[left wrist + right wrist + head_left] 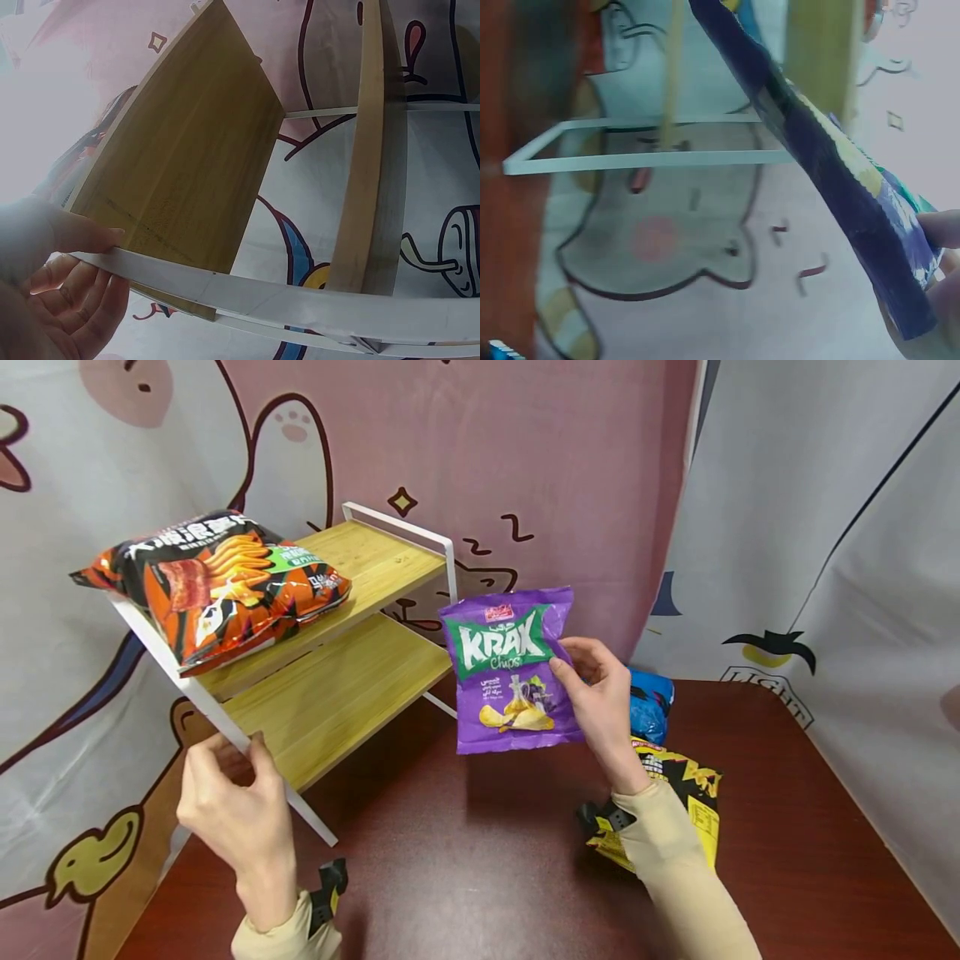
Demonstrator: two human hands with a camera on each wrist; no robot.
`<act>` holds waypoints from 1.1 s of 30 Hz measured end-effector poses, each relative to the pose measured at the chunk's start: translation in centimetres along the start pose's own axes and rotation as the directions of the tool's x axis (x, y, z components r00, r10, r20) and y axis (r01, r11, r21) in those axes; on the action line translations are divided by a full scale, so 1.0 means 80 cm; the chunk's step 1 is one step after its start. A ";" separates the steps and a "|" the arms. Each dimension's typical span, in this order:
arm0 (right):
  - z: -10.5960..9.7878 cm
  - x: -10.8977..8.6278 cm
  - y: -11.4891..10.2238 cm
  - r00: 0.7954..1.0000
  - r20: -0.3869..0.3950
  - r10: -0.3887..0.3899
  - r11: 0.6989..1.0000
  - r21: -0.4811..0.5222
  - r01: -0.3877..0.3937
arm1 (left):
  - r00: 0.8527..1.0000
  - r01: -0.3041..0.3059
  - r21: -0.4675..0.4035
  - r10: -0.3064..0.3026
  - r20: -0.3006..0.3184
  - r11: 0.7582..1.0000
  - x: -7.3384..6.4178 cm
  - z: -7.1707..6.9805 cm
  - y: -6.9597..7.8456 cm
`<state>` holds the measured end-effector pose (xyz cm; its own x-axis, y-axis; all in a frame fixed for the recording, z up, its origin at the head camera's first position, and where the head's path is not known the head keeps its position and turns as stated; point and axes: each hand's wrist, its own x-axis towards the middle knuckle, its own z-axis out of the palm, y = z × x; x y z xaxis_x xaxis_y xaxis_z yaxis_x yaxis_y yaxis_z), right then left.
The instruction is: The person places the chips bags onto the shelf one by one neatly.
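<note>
My right hand [600, 693] pinches the right edge of a purple bag of chips [487, 702], held upright above the table with its printed front showing. In the right wrist view the chip bag [840, 187] appears edge-on, with thumb and fingers at its side. My left hand [238, 802] grips the white front leg of a two-tier shelf [337, 710]. The left wrist view shows thumb and fingers round that white frame [247, 289]. On the upper tier lies an orange and black snack bag [232, 585], overhanging the near edge.
Behind my right forearm, a yellow and black snack bag [697, 802] and a blue packet [649, 702] lie on the dark red table [480, 877]. Patterned curtains [570, 468] hang at the back and sides. The shelf's white rail [397, 521] rises at its far end.
</note>
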<state>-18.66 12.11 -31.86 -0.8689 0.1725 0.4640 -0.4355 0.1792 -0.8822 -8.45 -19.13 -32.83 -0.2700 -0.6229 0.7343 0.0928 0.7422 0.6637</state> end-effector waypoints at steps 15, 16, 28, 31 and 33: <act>0.044 0.086 -0.084 0.993 -0.030 -0.115 0.935 0.335 0.119 | 1.000 0.001 0.007 -0.001 0.011 1.000 0.000 0.002 0.001; 0.050 0.091 -0.086 0.994 -0.020 -0.105 0.928 0.358 0.105 | 1.000 0.001 0.008 -0.001 0.011 1.000 0.000 0.002 0.001; 0.108 0.140 -0.104 0.988 0.152 0.042 0.915 0.390 -0.099 | 1.000 -0.007 0.019 0.007 0.008 1.000 0.000 0.000 -0.001; 0.116 0.151 -0.105 0.977 0.203 0.071 0.906 0.396 -0.149 | 1.000 -0.009 0.021 0.009 0.009 1.000 0.000 0.000 -0.002; 0.121 0.157 -0.104 0.969 0.229 0.092 0.901 0.394 -0.178 | 1.000 -0.011 0.022 0.011 0.012 1.000 0.000 -0.001 -0.001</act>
<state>-28.22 3.42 -19.44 -0.9358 -0.0383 0.3504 -0.3303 -0.2512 -0.9098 -8.40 -19.20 -32.91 -0.2799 -0.6117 0.7399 0.0744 0.7546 0.6520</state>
